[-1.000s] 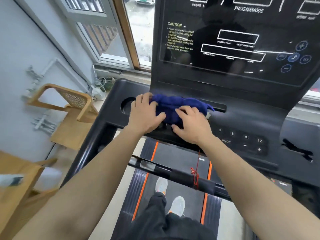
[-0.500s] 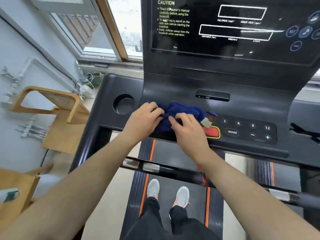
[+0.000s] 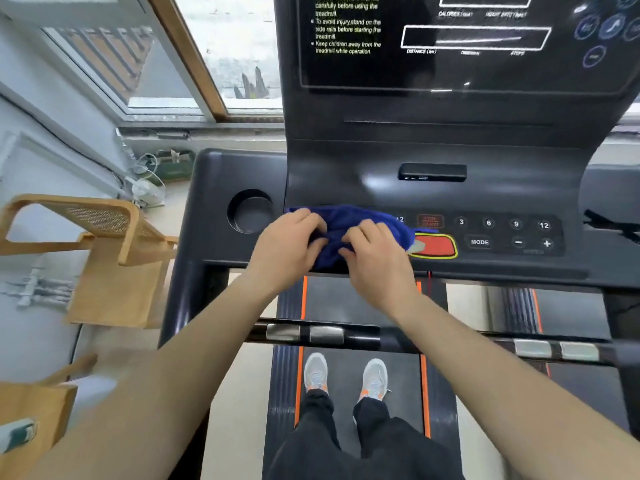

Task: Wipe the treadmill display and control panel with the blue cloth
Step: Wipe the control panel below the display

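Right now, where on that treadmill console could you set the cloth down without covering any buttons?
The round cup well, left of the left hand, looks free, as does the bare panel around the dark slot. The strip right of the cloth is crowded with the red button and number keys.

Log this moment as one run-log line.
left hand + right hand: both on blue cloth | cloth: bunched on control panel, left side | display: untouched
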